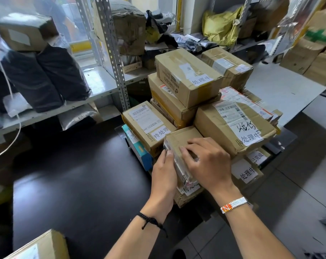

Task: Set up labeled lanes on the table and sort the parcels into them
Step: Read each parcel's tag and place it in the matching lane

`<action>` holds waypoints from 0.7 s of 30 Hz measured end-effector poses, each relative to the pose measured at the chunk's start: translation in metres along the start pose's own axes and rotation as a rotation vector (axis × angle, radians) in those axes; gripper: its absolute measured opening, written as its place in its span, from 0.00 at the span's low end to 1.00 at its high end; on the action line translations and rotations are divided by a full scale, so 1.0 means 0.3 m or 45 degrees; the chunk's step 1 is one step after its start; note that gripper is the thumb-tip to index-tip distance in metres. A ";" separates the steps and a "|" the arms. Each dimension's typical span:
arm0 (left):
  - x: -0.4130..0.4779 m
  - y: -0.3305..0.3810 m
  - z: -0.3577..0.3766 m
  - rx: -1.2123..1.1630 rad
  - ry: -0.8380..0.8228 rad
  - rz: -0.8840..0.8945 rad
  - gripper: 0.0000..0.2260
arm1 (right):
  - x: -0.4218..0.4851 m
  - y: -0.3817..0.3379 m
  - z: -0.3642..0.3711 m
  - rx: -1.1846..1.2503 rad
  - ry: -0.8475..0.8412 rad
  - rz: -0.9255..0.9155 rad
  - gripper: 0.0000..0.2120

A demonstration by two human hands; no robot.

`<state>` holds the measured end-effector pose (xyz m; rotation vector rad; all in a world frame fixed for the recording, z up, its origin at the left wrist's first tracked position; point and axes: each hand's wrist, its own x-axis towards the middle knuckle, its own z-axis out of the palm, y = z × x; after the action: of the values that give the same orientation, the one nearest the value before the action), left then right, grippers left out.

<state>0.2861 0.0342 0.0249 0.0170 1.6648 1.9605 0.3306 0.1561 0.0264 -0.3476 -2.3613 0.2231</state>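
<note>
Black tabletop [74,184] filling the lower left of the frame, left hand [164,176] pinching the near left edge of a small cardboard parcel [182,136] at centre, right hand [207,161] curled over its top, parcel sitting among a heap of labelled boxes [214,124], centre right.
</note>
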 end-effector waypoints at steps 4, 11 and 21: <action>0.001 0.011 -0.026 0.044 -0.009 0.026 0.15 | 0.011 -0.036 -0.009 0.028 -0.087 0.025 0.13; 0.006 0.078 -0.162 0.148 0.012 0.213 0.22 | 0.048 -0.199 0.048 0.188 -0.119 -0.054 0.14; -0.049 0.145 -0.626 0.131 0.387 0.179 0.19 | 0.008 -0.551 0.289 0.610 -0.447 0.110 0.19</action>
<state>0.2136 -0.1450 0.0269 -0.1355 2.0065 2.0593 0.2385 -0.0052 0.0081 -0.1865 -2.5303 0.9365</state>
